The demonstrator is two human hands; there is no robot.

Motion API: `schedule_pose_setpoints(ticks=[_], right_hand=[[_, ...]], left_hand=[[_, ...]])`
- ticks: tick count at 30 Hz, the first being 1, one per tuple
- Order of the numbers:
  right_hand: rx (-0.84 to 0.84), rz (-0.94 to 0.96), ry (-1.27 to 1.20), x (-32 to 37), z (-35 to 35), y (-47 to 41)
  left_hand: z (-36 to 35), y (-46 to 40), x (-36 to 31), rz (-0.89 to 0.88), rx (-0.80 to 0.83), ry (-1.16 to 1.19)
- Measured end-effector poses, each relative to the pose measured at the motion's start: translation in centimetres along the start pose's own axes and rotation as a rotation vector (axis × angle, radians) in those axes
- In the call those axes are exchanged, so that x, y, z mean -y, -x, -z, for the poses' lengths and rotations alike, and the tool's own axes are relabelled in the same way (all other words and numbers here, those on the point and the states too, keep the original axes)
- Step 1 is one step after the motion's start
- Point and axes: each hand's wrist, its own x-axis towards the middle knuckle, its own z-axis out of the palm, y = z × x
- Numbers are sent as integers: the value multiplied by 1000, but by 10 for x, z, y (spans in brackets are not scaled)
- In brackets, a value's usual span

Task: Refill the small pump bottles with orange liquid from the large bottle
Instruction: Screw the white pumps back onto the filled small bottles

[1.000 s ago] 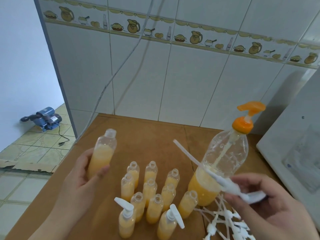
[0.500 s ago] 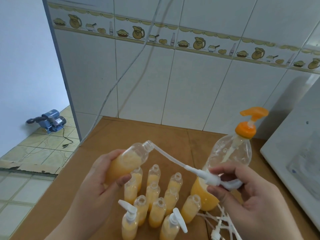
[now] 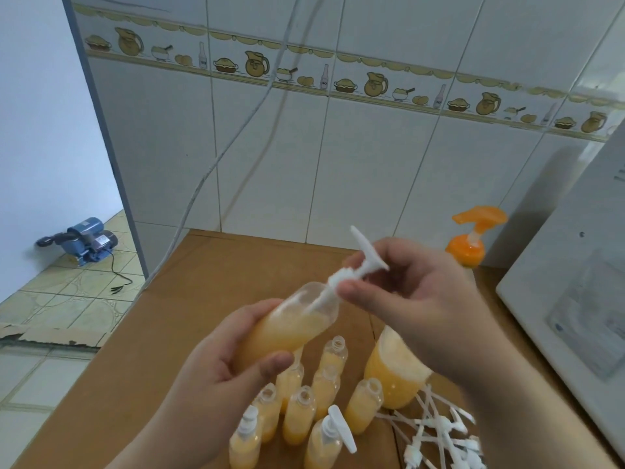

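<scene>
My left hand (image 3: 220, 370) grips a small bottle (image 3: 291, 324) of orange liquid, tilted with its neck up to the right. My right hand (image 3: 416, 302) pinches a white pump head (image 3: 358, 265) whose tube sits inside that bottle's neck. Below stand several small filled bottles (image 3: 299, 414), two of them with white pumps fitted (image 3: 333, 431). The large bottle (image 3: 394, 370), partly full of orange liquid, stands behind my right forearm; its orange pump top (image 3: 468, 245) shows above my hand.
The bottles stand on a brown cardboard-covered table (image 3: 135, 367). A pile of loose white pump heads (image 3: 439, 434) lies at the front right. A white appliance (image 3: 575, 292) borders the right side, a tiled wall the back. A blue water pump (image 3: 83, 235) sits on the floor at left.
My right hand has pushed the pump's tube down into the held bottle, bringing the pump head to the neck. My left hand raised the bottle slightly.
</scene>
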Motion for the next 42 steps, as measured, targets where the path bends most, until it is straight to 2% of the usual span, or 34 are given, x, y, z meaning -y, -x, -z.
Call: schedule_pose_setpoints(ticks=[2,4,8,10,14,18,24,29,33,37,39,42], right_hand=[[-73,-136,-187,-8,-13,-7],[-44,-238,-361,-12,-17,-11],[30,-314,-898,-13,-21,-13],[0,-309,-1023,-16,-28,-12],[-34,-297,-1017,-20,-32,-14],[-49,-304,-1154,-24,-32,-15],[-30,-301,-1103,-25,-33,-14],[-161,-330,-1017,-26,-39,-15],[-64,-349,-1128,-26,-38,-12],[-176,-409,-1063,-26,-42,-12],[-165,-401,-1083,-26,-42,-11],[-151,-384,-1085,-24,-40,-8]], left_hand=[[-10,2,-2,79,-18,138],[-17,2,-2,132,-17,279],[-23,3,-6,232,17,528],[-24,2,-10,269,18,595],[-27,2,-15,319,-29,657],[-25,1,-19,354,-39,672],[-24,0,-21,341,-17,649],[-24,-1,-19,266,-19,528],[-24,-2,-21,332,-40,623],[-25,-3,-21,340,-37,617],[-23,-4,-19,362,-21,620],[-18,-2,-17,330,42,433]])
